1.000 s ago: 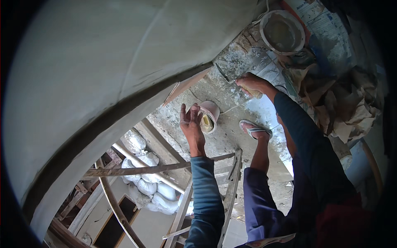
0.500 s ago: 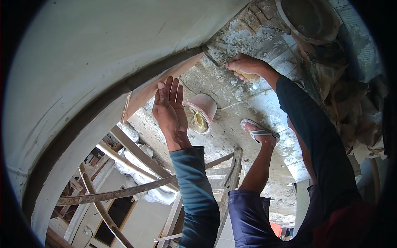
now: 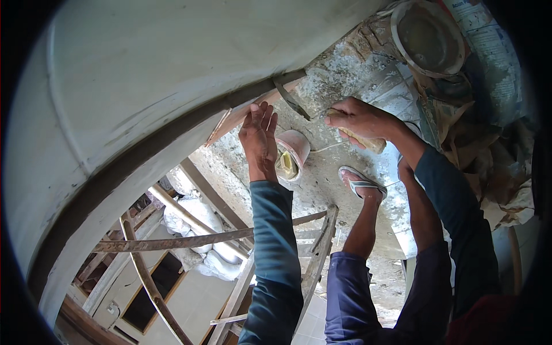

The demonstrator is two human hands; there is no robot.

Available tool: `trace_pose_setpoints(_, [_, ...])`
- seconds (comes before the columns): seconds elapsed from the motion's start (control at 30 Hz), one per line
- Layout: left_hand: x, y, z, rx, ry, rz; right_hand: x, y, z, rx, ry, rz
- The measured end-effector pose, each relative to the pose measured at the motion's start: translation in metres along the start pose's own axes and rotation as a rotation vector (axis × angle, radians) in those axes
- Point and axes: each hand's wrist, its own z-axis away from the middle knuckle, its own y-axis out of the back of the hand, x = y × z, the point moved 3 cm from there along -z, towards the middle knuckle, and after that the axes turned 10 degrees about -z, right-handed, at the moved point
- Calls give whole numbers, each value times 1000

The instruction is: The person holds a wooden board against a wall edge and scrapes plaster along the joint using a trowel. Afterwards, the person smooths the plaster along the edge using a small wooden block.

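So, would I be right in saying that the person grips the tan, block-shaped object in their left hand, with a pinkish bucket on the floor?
Not quite: the head view shows the tan, block-shaped object gripped in the right hand, while the left hand is open. The pinkish bucket is indeed on the floor.

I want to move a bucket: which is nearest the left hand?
The small pink bucket, seen just right of the left hand; the wider bucket sits farther off, upper right.

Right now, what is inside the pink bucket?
A pale yellow piece is visible inside the pink bucket, though I can't tell what it is. The bottom can't be seen; whatever lies beneath the piece is covered.
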Motion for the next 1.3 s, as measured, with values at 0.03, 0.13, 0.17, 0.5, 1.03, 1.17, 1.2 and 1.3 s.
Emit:
trace_pose_setpoints(0.03, [3,0,1,6,-9,-3,-7,-6,8,1,16,17])
trace_pose_setpoints(0.13, [4,5,-1,19,11,-6,-33,-26,33,-7,47,80])
trace_pose_setpoints(0.17, [4,6,-2,23,8,-8,-37,-31,40,-12,46,101])
trace_pose_setpoints(0.5, [-9,2,-5,29,-39,35,-82,-62,96,-57,73,47])
trace_pose_setpoints(1.03, [-44,3,-18,-21,-17,-90,55,47,15,108,-5,-113])
trace_pose_setpoints(1.17, [-62,-5,-46,-79,9,-122,92,69,-49,142,-58,-68])
trace_pose_setpoints(1.2, [-65,-5,-53,-78,18,-160,105,77,-67,93,-11,-51])
trace_pose_setpoints(1.3, [-71,4,-66,-89,19,-220,118,81,-98,67,-31,-67])
